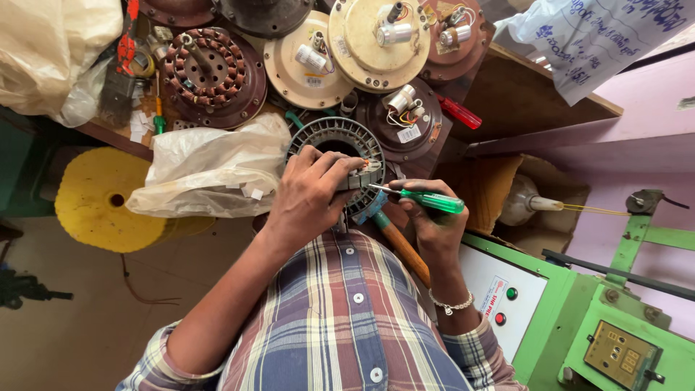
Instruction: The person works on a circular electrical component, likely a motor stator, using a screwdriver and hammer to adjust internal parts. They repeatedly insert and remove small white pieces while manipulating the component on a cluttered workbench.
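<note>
Green-handled screwdriver [427,199], clenched in the right hand [433,217], probed the stator ring [329,137] clasped by the left hand [311,192]; slipping likely risked a jabbed finger.

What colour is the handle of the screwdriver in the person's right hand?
The screwdriver handle is clear green, seen best in the head view, held in the right hand.

We held our left hand [313,190] at frame centre, fingers curled in a closed grip; our right hand [428,211], just right, was clenched, wrist bent.
</note>
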